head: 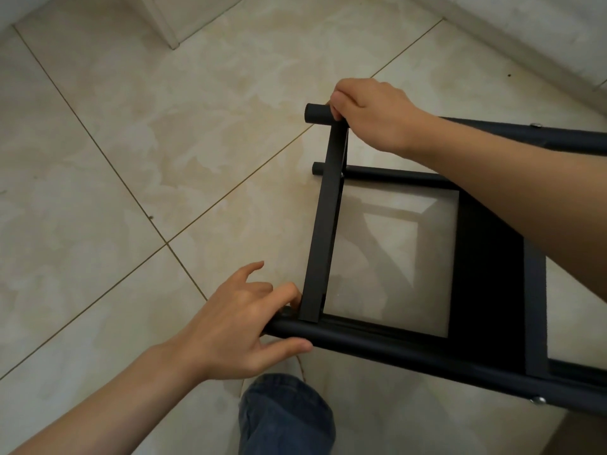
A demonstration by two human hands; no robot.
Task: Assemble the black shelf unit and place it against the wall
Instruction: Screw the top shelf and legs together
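At lower centre-left the left hand (236, 326), fingers spread, clasps the near tube end of the black shelf unit (323, 224), which lies on its side on the tiled floor (131, 126) at centre-right, while the right hand (374, 113), fingers pressed together, grips its far tube.

A tiled floor by a white wall
The floor (131, 165) has big cream tiles with thin brown lines (98, 149) between them. A white wall (542, 34) runs along the top right.
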